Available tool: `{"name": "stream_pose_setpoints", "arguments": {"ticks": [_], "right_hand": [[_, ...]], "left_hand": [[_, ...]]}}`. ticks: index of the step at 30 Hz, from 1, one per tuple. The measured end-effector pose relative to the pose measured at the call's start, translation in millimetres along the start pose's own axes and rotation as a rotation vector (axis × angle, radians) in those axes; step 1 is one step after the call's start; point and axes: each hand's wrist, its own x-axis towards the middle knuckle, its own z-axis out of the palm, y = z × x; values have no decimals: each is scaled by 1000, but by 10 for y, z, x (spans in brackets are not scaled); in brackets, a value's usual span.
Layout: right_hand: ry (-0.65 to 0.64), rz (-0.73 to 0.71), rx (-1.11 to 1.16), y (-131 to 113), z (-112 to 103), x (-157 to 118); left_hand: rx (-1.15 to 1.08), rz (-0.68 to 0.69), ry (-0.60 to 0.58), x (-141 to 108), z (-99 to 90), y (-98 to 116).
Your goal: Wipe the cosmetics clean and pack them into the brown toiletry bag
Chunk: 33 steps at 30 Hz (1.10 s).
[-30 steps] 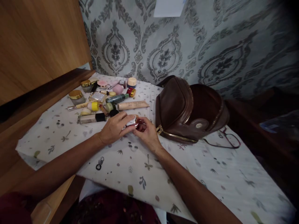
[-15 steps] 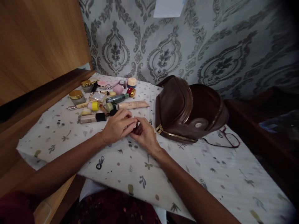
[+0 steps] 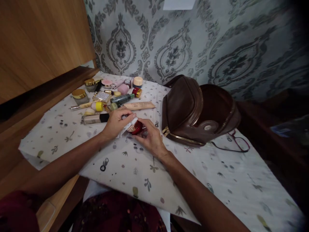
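Note:
My left hand (image 3: pixel 117 122) is closed on a white cloth or tissue (image 3: pixel 127 126), which lies against a small red jar (image 3: pixel 137 128). Fingers of my right hand (image 3: pixel 151 137) grip the jar from the right side. Both hands are close together above the patterned white tablecloth (image 3: pixel 135 174). Just behind them lies a peach tube (image 3: pixel 141 105). A bottle with a black cap (image 3: pixel 95 119) is beside my left hand, its cap end close to the fingers.
Jars, bottles and other cosmetics, among them a gold-lidded jar (image 3: pixel 79 95), spread over the back left. A brown leather bag (image 3: pixel 185 109) stands open to the right, with eyeglasses (image 3: pixel 231 146) beside it. A wooden cabinet (image 3: pixel 45 42) rises at the left.
The red jar and white cloth now show between my hands, where fingers mostly hid them before. My hands have parted slightly. The view has shifted a little.

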Motion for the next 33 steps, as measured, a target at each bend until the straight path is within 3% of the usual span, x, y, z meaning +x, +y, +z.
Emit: {"name": "stream_pose_setpoints", "arguments": {"ticks": [7,13,22,33], "right_hand": [[0,48,54,43,18,-5],[5,113,-67,-26,-31,10],[4,102,-121,-4,-29,24],[38,242,134,-22,-38,17]], "left_hand": [[38,-105,1,39,-19,-210],[91,-113,-52,40,-19,-173],[163,9,-109,-25,42,-143],[280,76,-109,-41,30,-152]]}}
